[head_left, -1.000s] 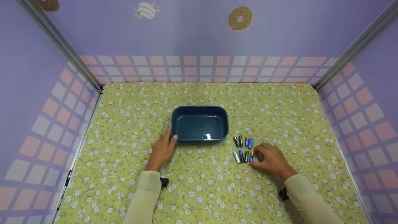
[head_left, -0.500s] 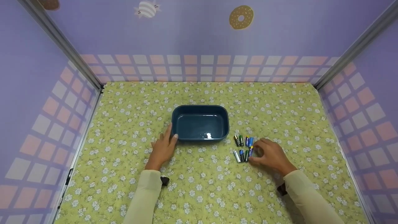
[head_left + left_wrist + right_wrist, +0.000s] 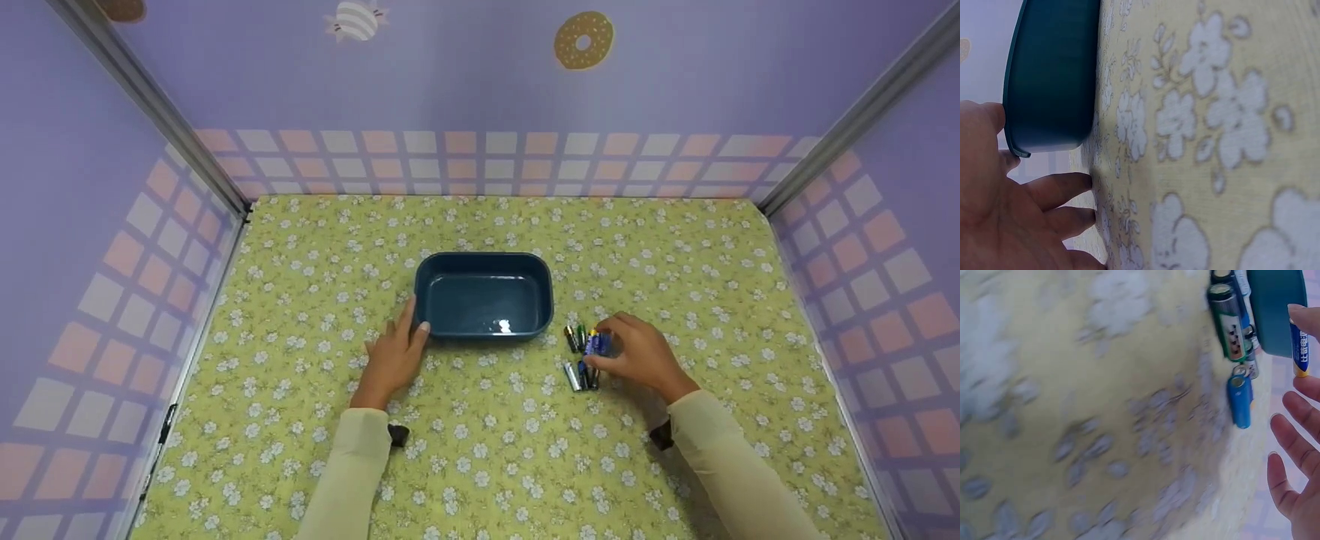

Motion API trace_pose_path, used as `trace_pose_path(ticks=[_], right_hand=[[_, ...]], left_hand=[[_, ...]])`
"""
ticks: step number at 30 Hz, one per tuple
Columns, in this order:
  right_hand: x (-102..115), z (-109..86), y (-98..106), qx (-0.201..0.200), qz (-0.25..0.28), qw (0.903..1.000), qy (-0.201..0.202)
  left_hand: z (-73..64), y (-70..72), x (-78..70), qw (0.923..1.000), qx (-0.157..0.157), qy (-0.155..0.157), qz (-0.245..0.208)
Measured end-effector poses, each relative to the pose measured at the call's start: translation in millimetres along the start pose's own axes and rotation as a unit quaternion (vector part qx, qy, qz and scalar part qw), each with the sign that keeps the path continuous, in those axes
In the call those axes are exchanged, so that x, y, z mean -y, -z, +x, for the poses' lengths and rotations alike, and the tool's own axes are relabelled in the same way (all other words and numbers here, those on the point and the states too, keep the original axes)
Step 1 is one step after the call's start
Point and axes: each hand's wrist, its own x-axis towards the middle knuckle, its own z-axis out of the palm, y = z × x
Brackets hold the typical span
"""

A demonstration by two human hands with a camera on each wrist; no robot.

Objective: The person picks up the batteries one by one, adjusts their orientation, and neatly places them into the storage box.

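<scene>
A dark teal rectangular tub (image 3: pixel 484 307) stands on the flowered cloth. My left hand (image 3: pixel 391 360) rests at its near left corner, thumb and forefinger touching the rim and the other fingers spread down to the cloth in the left wrist view. Between thumb and forefinger my right hand (image 3: pixel 641 356) pinches a blue battery with a yellow end (image 3: pixel 1300 349), raised off the cloth. Under and beside that hand lie several more batteries in two rows, among them a silver one (image 3: pixel 572 376), a black and gold one (image 3: pixel 571 339) and a light blue one (image 3: pixel 1239 400). The hand partly hides them.
Yellow flowered cloth (image 3: pixel 480 465) covers the table. Purple walls with a pink and white checked band (image 3: pixel 480 161) enclose it at the back and both sides. Metal posts (image 3: pixel 802 172) stand at the back corners.
My right hand has picked the blue and yellow battery out of the near row and moved up and left with it. The left hand stays at the tub's corner.
</scene>
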Motion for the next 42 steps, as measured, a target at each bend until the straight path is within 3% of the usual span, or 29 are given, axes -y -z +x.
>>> trace_pose_path(ticks=[4,21,37,42], right_hand=[[7,9.8,1,-0.004,0.021,0.9997,-0.007],[39,55.7,-2,-0.050,0.073,0.9956,0.031],[69,96.4,-15,-0.050,0.137,0.9875,0.059],[80,110.9,-19,-0.054,0.117,0.9894,0.067]], left_hand=[[0.0,-0.5,-0.4,1.0000,-0.001,0.001,-0.002],[-1.0,-1.0,-0.4,1.0000,-0.005,0.007,0.000],[-1.9,-1.8,0.6,0.9999,-0.007,-0.006,-0.004],[-2.3,-1.1,1.1,0.9999,-0.011,-0.009,-0.006]])
